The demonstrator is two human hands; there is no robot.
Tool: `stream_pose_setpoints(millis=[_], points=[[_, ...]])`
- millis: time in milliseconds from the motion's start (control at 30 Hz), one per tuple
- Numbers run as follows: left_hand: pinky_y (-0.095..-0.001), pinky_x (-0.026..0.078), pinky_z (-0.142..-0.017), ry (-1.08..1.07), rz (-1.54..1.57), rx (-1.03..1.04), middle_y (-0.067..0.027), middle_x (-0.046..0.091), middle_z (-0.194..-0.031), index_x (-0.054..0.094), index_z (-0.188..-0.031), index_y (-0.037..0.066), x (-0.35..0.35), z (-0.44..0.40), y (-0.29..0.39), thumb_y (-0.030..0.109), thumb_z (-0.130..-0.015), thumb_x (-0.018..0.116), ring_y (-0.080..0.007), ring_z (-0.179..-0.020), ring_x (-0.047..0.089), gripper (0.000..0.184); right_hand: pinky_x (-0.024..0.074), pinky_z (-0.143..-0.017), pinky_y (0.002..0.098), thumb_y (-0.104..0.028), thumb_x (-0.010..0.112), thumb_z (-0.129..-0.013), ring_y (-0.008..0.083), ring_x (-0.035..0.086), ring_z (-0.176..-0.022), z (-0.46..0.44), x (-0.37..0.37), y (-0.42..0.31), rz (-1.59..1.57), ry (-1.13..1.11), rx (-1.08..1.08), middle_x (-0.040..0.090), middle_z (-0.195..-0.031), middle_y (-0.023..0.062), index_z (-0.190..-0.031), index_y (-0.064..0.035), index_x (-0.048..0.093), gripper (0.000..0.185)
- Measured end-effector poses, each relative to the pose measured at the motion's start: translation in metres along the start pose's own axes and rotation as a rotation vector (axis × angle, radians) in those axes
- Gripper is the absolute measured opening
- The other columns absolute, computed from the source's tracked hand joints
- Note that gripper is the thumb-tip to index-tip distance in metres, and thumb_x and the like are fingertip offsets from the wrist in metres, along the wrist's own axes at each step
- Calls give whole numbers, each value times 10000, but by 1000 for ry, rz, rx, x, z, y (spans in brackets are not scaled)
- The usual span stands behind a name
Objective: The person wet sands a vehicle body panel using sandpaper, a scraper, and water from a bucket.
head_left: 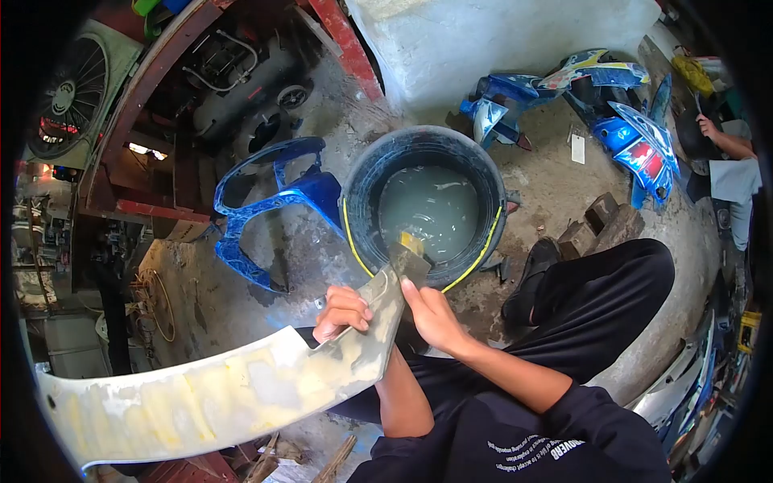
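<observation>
A long curved body panel (241,386), patchy with white, yellowish and grey-green filler, lies across my lap, its narrow end raised toward the bucket. My left hand (343,312) is closed around the panel's edge near that end, fingers curled over it. Against the opposite edge is my right hand (435,315), gripping it with some fingers hidden behind the panel. A dark grey patch (411,267) covers the tip; whether it is a separate sheet is unclear. Just beyond, a black bucket (366,173) with a yellow handle holds cloudy grey water (431,208).
A blue plastic fairing (302,193) lies left of the bucket. More painted fairings (636,153) rest by the wall at right. Wooden blocks (592,229) sit near my foot. A fan (68,97) stands far left. Another person's arm (729,142) shows at the right edge.
</observation>
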State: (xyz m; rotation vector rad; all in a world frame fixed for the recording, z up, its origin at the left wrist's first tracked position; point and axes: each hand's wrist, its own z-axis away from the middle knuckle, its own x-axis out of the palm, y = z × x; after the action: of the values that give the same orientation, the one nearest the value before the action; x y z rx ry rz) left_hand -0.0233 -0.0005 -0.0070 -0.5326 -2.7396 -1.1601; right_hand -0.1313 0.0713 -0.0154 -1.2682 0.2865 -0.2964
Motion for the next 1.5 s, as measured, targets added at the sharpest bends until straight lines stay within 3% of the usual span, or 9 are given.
stream_pose_setpoints(millis=[300,333,367,433,567,767,833,1033,1500], points=[[-290,350,-618,20,-21,9,-48,508,-607,478,-662,82,4,-1,9,343,-826,619,-161,-648,446,339,453,-739,526,-353,358,-1030,501,604,-847,-37,-2,15,148,4,26,611,-793,321,-796,83,604,553],[-292,355,-628,57,-31,30,-54,492,-609,484,-672,76,2,1,6,321,-831,614,-161,-662,435,320,444,-692,453,-385,383,-1029,398,617,-745,-22,-1,19,112,-61,45,590,-738,280,-825,83,591,551],[-292,355,-628,63,-26,24,-54,492,-609,484,-672,76,4,3,6,321,-831,614,-161,-662,435,320,460,-743,431,-340,393,-1035,370,640,-805,-2,-3,0,170,-75,51,610,-784,267,-936,80,605,480],[-301,356,-582,242,123,1,-85,570,-598,534,-629,47,7,2,6,311,-774,687,-170,-622,484,338,366,-1063,432,-236,393,-1029,421,450,-1291,21,-4,-13,-13,-92,-15,519,-1287,339,-1220,120,532,427],[-305,346,-627,205,221,-19,-52,511,-599,471,-633,80,-1,0,14,258,-792,660,-159,-660,435,304,188,-1177,400,-182,380,-1027,386,225,-1442,25,-6,-17,-57,-163,-85,331,-1493,289,-1369,117,406,455],[-290,315,-660,104,306,-22,-17,421,-630,438,-652,113,-7,-4,22,209,-846,598,-144,-704,368,269,194,-1176,436,-193,367,-1026,415,261,-1420,-9,-4,-14,95,-37,-335,353,-1470,302,-1350,114,431,451],[-285,308,-655,79,283,-14,-6,414,-624,422,-646,122,-7,-5,27,200,-859,587,-140,-703,365,280,313,-1103,458,-214,360,-1029,510,457,-1202,-34,-6,-4,192,9,-335,545,-1217,342,-1260,75,490,392],[-280,311,-655,123,381,-45,6,415,-621,412,-639,133,-8,-7,28,177,-874,564,-136,-703,365,283,223,-1172,447,-216,365,-1024,410,249,-1423,9,-7,-27,148,-96,-227,291,-1506,295,-1418,101,340,507],[-284,310,-682,136,439,-55,13,412,-639,433,-649,142,-9,-4,22,171,-869,575,-131,-720,360,263,276,-1135,475,-224,390,-1008,508,387,-1298,-35,-24,-6,273,-28,-106,424,-1339,408,-1292,185,424,500]])
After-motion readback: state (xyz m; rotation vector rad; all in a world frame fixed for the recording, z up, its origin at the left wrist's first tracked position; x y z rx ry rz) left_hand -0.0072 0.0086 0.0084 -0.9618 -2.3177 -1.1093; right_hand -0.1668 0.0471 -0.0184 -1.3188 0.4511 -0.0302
